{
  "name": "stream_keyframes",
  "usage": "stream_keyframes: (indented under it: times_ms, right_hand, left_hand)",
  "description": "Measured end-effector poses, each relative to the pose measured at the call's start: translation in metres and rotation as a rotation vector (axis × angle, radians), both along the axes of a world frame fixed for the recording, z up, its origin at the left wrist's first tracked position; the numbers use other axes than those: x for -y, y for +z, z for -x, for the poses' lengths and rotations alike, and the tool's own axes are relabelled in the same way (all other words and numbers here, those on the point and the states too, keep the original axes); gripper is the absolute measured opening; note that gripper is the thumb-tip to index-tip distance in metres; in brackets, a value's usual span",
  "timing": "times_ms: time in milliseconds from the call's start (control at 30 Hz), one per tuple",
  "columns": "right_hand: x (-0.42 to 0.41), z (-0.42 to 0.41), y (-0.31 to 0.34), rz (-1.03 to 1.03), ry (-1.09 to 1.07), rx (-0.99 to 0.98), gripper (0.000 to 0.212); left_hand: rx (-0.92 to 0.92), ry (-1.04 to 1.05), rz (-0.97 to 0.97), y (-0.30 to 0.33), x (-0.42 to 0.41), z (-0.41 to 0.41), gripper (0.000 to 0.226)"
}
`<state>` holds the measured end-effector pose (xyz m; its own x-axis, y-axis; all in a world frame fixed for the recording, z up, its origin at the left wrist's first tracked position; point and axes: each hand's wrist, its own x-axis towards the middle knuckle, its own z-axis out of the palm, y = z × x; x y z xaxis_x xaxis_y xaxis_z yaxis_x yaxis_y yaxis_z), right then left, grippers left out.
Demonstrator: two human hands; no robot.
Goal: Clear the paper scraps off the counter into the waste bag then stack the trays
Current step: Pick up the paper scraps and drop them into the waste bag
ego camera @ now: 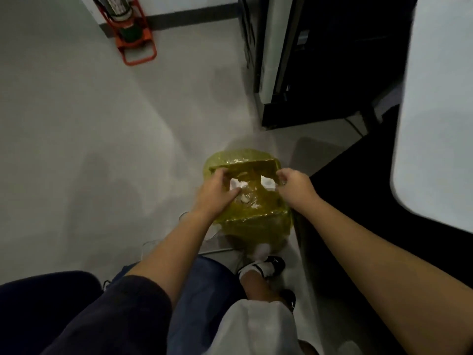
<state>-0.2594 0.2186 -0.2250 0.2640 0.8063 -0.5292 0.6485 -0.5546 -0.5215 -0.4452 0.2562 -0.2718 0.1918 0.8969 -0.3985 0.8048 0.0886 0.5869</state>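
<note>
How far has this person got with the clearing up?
Some white scraps already lie inside the yellow bag. In hand: the left hand and right hand each hold a scrap over its mouth. Tray stacking remains; no trays are in view.

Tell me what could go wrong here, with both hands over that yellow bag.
The white crumpled paper scraps in the left hand and near the right hand could miss the translucent yellow plastic waste bag and land on the grey floor. The thin bag might slip off its box.

Nothing is showing readable text, labels, brands, numbers or signs anywhere in this blurred, dim view.
</note>
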Motion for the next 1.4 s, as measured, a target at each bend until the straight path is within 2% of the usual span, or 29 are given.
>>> stream_keyframes:
  times_ms: [200,500,1000,1233,1400]
  right_hand:
    - [-0.01,-0.007,-0.004,0.067,-0.053,-0.021,0.049]
    - [0.016,-0.019,0.035,-0.036,-0.09,-0.06,0.04]
    - [0.143,-0.039,0.137,-0.336,-0.118,-0.154,0.032]
    - [0.214,-0.068,0.184,-0.53,-0.234,-0.101,0.03]
    - [0.261,-0.104,0.195,-0.6,-0.396,0.025,0.026]
  left_hand:
    - [-0.041,-0.073,-0.004,0.003,-0.019,-0.004,0.056]
    - [-0.031,-0.141,-0.079,0.035,0.001,-0.015,0.035]
    - [0.181,-0.248,-0.286,0.137,0.104,-0.065,0.022]
    - [0.32,-0.414,-0.404,0.175,0.161,-0.109,0.016]
    - [0.425,-0.589,-0.443,0.188,0.197,-0.151,0.016]
